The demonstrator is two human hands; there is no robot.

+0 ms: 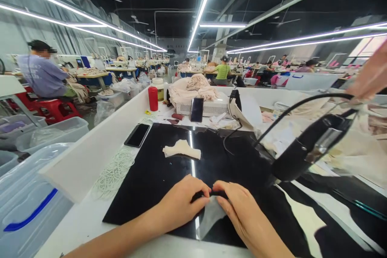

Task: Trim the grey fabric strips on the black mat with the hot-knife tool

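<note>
My left hand [186, 197] and my right hand [238, 203] meet over the near part of a glossy black board [145, 177]. Their fingertips pinch the upper edge of a thin, translucent whitish piece [210, 217], which hangs down toward the board's front edge. Whether it is film or sheer fabric, I cannot tell. Beyond my hands, a small cream fabric piece [181, 150] lies flat on the board. To the right of my right hand rests a larger cream cut piece [305, 217].
A blurred black device [311, 149] with a cable stands at right. Left lie a tablet [137, 135] and pale elastic loops [116, 173]. Behind are a red cup [153, 98], a phone [196, 109] and a white basket [184, 109] of fabric. Several people sit farther away.
</note>
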